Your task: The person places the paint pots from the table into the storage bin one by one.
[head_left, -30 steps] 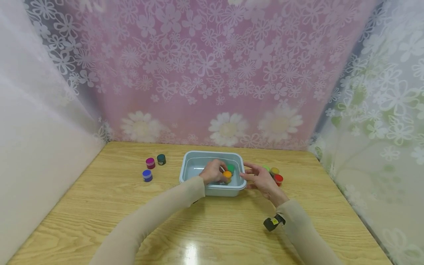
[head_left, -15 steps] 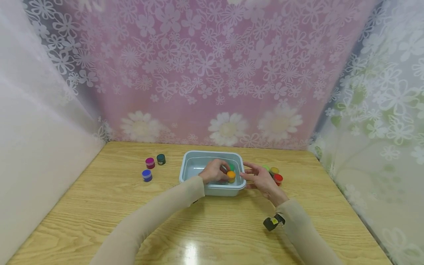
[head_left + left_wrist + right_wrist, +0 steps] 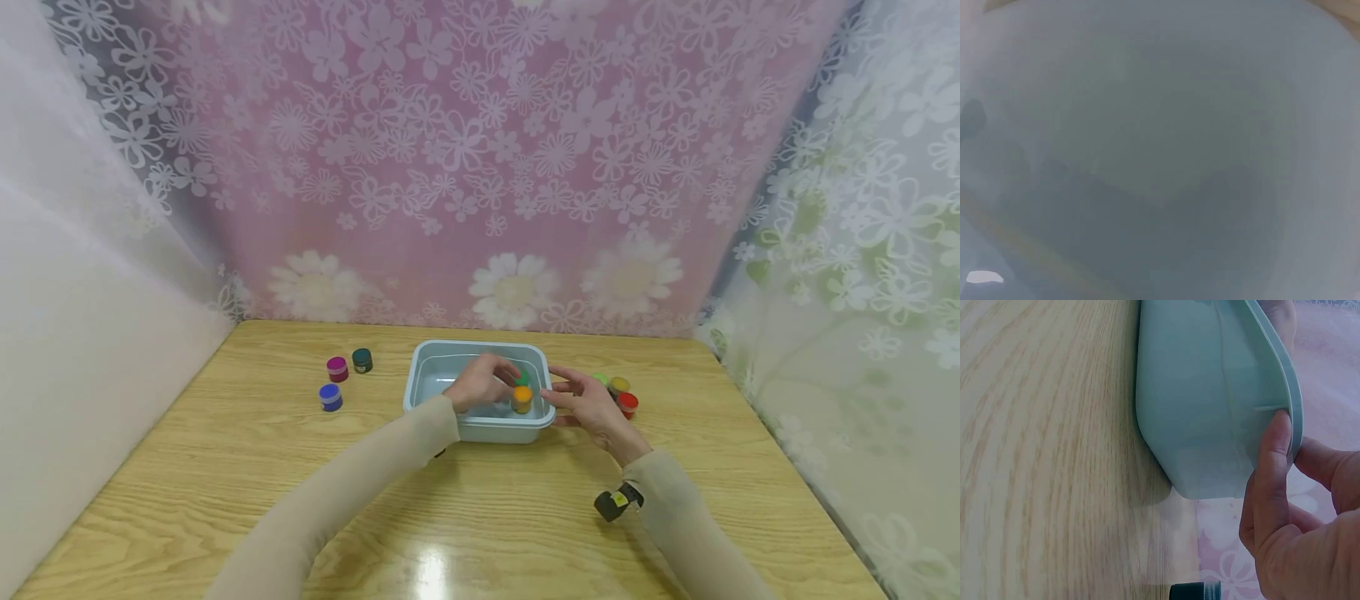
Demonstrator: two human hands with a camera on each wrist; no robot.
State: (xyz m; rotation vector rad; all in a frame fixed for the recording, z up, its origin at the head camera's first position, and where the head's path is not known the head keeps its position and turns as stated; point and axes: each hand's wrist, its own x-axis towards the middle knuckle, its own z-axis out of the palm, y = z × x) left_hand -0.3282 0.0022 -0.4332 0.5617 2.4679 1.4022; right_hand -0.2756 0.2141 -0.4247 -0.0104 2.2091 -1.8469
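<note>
A light blue-grey plastic basin (image 3: 495, 433) stands on the table. Inside its right part is a small jar with an orange lid (image 3: 522, 400). Behind that, a green-lidded jar (image 3: 523, 379) is partly hidden by my left hand (image 3: 483, 383). The left hand reaches into the basin beside the orange jar, fingers loosely bent and holding nothing. My right hand (image 3: 596, 410) pinches the basin's right rim; in the right wrist view the thumb is over the rim and a finger (image 3: 1272, 462) lies against the outer wall. Blurred basin surface (image 3: 1166, 137) fills the left wrist view.
Left of the basin stand a magenta jar (image 3: 337, 370), a dark green jar (image 3: 362, 360) and a blue jar (image 3: 330, 397). Behind the right hand are a red-lidded jar (image 3: 627, 405), a yellow-lidded one (image 3: 619, 385) and a light green lid (image 3: 601, 379). A floral curtain (image 3: 480, 208) borders the table.
My left hand has let go of the orange-lidded jar and drawn slightly left from it. That jar stands a little further right than a second ago. The right hand stays at the rim.
</note>
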